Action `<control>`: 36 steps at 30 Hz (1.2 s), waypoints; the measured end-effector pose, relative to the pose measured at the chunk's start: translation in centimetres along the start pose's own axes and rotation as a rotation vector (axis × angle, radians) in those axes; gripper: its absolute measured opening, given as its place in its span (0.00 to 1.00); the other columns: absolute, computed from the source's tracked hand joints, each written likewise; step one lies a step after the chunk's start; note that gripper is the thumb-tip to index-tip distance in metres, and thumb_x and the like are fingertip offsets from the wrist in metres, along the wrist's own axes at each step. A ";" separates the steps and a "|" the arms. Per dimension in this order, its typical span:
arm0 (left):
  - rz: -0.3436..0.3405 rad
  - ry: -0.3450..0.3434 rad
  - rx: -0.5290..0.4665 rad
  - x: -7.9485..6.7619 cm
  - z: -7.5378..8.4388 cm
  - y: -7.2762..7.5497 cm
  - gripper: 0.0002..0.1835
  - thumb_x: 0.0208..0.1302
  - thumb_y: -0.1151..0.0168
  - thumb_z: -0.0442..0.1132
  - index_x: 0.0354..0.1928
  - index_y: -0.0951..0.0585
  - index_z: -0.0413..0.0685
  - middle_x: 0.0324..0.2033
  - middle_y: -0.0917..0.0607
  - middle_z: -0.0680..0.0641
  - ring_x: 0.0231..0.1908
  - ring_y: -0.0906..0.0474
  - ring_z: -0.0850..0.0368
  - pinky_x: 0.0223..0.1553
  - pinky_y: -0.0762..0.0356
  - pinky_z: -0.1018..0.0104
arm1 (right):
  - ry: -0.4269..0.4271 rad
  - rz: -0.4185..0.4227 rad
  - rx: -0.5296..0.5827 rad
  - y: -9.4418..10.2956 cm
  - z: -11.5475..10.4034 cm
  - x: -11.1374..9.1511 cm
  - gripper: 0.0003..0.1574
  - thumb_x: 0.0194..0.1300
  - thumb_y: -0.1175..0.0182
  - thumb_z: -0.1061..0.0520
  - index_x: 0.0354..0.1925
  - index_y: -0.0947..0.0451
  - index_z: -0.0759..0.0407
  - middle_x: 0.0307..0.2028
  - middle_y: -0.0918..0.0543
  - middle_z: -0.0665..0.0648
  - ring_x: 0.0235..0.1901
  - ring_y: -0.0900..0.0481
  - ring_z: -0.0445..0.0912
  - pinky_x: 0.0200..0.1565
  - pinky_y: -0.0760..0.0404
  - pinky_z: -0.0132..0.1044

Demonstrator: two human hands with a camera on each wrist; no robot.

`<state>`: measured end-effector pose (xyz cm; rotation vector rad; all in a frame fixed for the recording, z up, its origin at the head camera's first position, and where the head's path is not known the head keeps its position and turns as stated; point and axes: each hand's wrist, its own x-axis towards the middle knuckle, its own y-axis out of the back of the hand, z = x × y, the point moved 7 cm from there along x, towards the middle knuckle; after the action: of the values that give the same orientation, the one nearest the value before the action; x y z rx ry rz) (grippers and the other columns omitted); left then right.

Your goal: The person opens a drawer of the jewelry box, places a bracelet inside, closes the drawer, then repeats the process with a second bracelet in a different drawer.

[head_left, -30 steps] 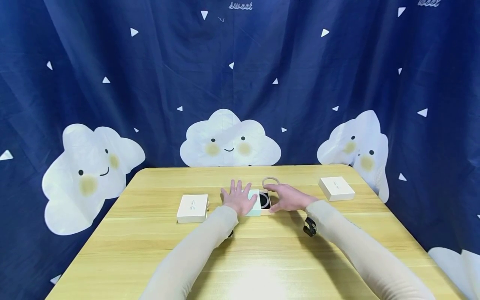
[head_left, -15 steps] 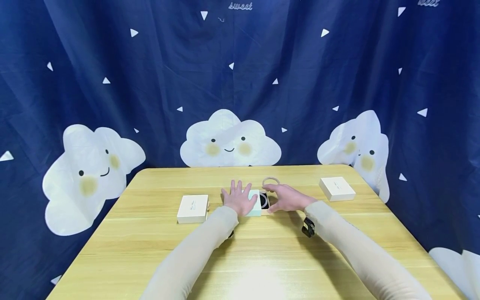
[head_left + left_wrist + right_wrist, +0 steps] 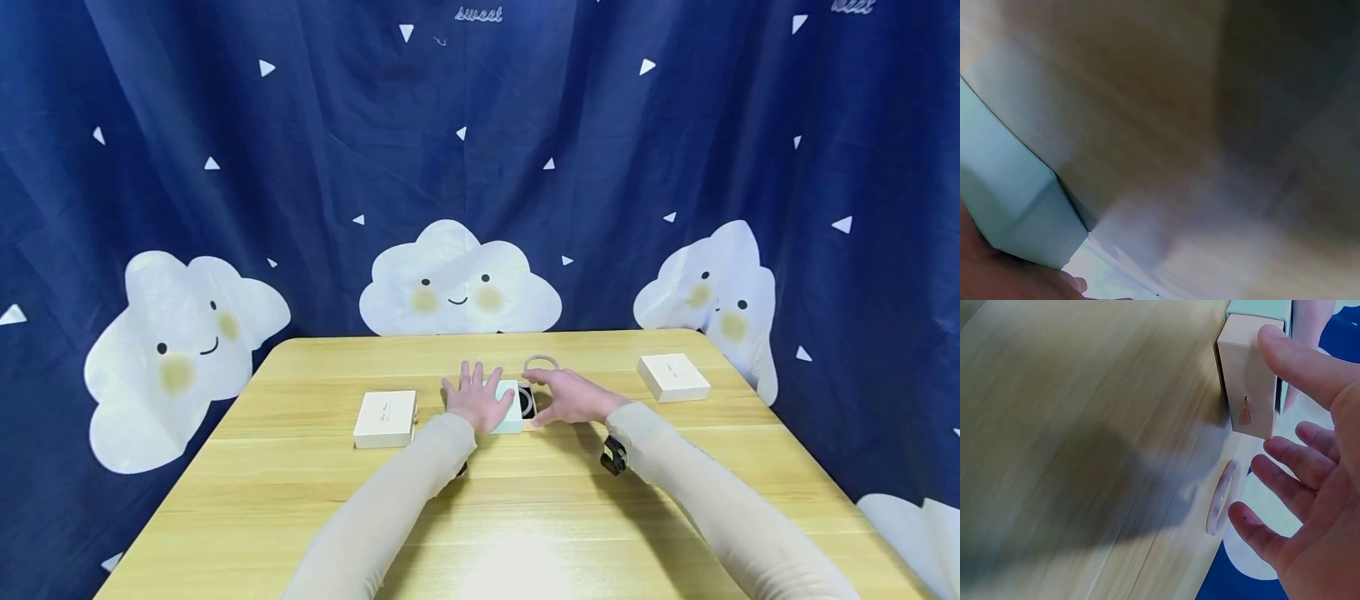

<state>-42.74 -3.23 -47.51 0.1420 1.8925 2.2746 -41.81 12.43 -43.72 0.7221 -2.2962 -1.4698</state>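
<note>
In the head view my left hand [image 3: 476,407] lies with its fingers spread over the mint box sleeve [image 3: 513,418]. A pale pink drawer [image 3: 1244,378] sticks out of the sleeve's right end. Inside it a bangle [image 3: 528,398] rests on black lining. My right hand [image 3: 573,397] holds the drawer, the thumb [image 3: 1272,339] at one side and fingertips at the opposite corner. A second, marbled bangle [image 3: 1215,505] lies on the table just beyond those fingers. In the left wrist view a sleeve corner [image 3: 1016,194] shows beside part of my left hand.
A white box [image 3: 384,417] with small print sits to the left on the wooden table [image 3: 510,517]. Another white box [image 3: 673,377] lies at the back right. Behind the table hangs a dark blue curtain [image 3: 480,183] with smiling clouds.
The drawer has slid slightly left into the mint sleeve, and my right hand has moved left with it. My left hand has stayed in place on the sleeve.
</note>
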 end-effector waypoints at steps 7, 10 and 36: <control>-0.002 -0.002 0.000 -0.1 0.0 0.1 0.36 0.75 0.72 0.68 0.80 0.46 0.67 0.80 0.49 0.43 0.80 0.63 0.39 0.70 0.58 0.25 | 0.007 0.014 -0.003 -0.1 -0.2 0.1 0.56 0.51 0.21 0.46 0.73 0.34 0.58 0.66 0.24 0.62 0.66 0.26 0.58 0.67 0.29 0.54; 0.001 -0.005 -0.001 -0.2 0.1 0.2 0.36 0.75 0.71 0.68 0.80 0.45 0.66 0.80 0.49 0.43 0.79 0.62 0.39 0.70 0.57 0.25 | 0.006 0.015 0.012 -0.3 -0.1 0.2 0.56 0.51 0.21 0.46 0.73 0.34 0.58 0.67 0.25 0.62 0.67 0.27 0.58 0.68 0.30 0.54; -0.020 -0.002 0.006 0.0 0.0 0.1 0.37 0.74 0.74 0.69 0.80 0.46 0.68 0.80 0.50 0.43 0.80 0.63 0.39 0.70 0.58 0.24 | -0.002 0.031 0.032 -0.6 -0.8 0.6 0.58 0.48 0.20 0.46 0.73 0.34 0.57 0.68 0.24 0.59 0.68 0.27 0.54 0.70 0.32 0.52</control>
<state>-42.71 -3.24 -47.41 0.1255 1.8912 2.2552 -41.71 11.31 -43.92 0.6903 -2.3270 -1.4239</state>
